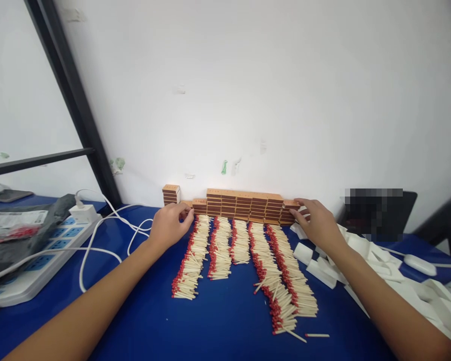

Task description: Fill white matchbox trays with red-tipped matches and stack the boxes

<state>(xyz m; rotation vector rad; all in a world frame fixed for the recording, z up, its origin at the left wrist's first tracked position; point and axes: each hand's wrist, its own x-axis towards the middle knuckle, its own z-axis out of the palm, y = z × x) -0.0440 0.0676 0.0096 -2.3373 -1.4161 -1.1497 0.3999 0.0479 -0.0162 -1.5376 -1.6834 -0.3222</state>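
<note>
A low wall of stacked orange matchboxes (244, 205) stands against the white wall on the blue table (217, 321). In front of it lie several rows of red-tipped matches (244, 255). My left hand (168, 225) rests at the wall's left end, fingers curled and touching the lowest box there. My right hand (317, 223) is at the wall's right end, fingertips pinching a matchbox (291, 204) on the stack. A small separate stack of boxes (171, 194) stands further left.
White inner trays (364, 260) lie piled at the right, with a white device (419, 263) and a dark object behind. A white power strip (40, 255) with cables (108, 230) and a grey bag lie at the left. A loose match (317, 335) lies near the front.
</note>
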